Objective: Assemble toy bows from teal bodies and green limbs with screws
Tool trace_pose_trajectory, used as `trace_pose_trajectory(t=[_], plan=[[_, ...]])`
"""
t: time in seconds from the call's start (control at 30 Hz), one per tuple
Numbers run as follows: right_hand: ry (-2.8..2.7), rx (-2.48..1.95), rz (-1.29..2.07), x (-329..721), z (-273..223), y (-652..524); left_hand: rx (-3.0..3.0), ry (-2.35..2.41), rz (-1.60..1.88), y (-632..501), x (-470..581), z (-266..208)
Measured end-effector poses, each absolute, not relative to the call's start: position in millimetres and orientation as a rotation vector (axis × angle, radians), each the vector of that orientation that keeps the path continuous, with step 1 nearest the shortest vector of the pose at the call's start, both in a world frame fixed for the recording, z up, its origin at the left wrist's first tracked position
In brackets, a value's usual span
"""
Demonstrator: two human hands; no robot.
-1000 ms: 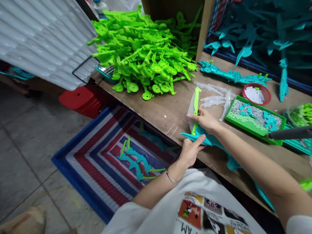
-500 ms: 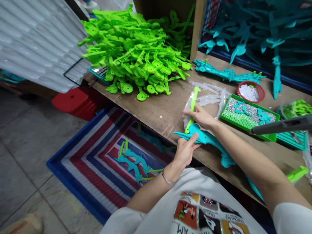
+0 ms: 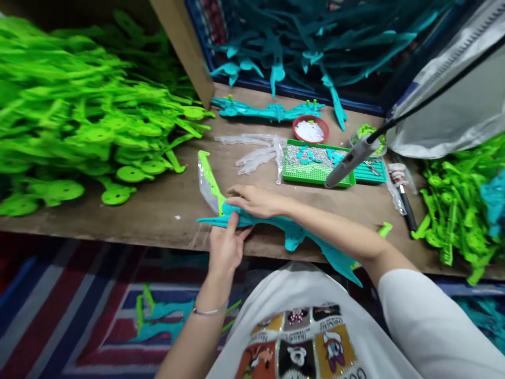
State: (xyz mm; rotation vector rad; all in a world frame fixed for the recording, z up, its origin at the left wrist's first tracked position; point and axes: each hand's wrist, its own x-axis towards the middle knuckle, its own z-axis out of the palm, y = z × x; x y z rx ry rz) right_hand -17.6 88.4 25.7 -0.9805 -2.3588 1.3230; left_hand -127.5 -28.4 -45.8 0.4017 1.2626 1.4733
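Note:
A long teal plastic piece with pointed ends lies along the table's front edge. Near its left tip, my left hand grips it, thumb on top and fingers underneath. My right hand rests over the same end with fingers bent against it; its fingertips are partly hidden. From this end a lime-green plastic arm slants up and left, with a translucent pale piece along its left side. The joint between the green arm and the teal piece is partly covered by my fingers.
A large pile of lime-green parts fills the left. Behind my hands are translucent pieces, a red basket and a green tray of small metal bits. A grey tool on a black cable hangs above the tray. A black-handled tool lies right.
The view has turned right. My right hand has moved from the green arm and translucent piece down onto the teal piece's end. My left hand still holds the teal piece.

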Motion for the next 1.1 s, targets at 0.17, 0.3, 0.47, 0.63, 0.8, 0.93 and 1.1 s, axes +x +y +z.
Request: trace_pose_trajectory(t=[0.17, 0.3, 0.47, 0.63, 0.8, 0.93, 1.1], plan=[[-2.532, -1.126, 1.262, 152, 65, 48, 0.639, 1.581, 1.216, -17, -160, -47], [-2.7, -1.407, 1.125, 265, 56, -14, 0.909, 1.913, 0.97, -37, -163, -26], [-2.737, -1.502, 0.803, 303, 20, -81, 0.797, 1.115, 0.437, -92, -66, -12], [-2.741, -1.336, 0.754, 302, 20, -93, 0.532, 0.948, 0.53, -117, 26, -29], [-2.753, -1.229, 0.803, 305, 36, -90, 0.507, 0.968, 0.599, -112, 36, -24], [-2.709, -1.259, 0.699, 300, 35, -96, 0.467, 0.937, 0.666, -108, 32, -13], [-2.578, -1.379, 0.492, 288, 27, -116, 0.422, 0.978, 0.745, -108, 35, -9]])
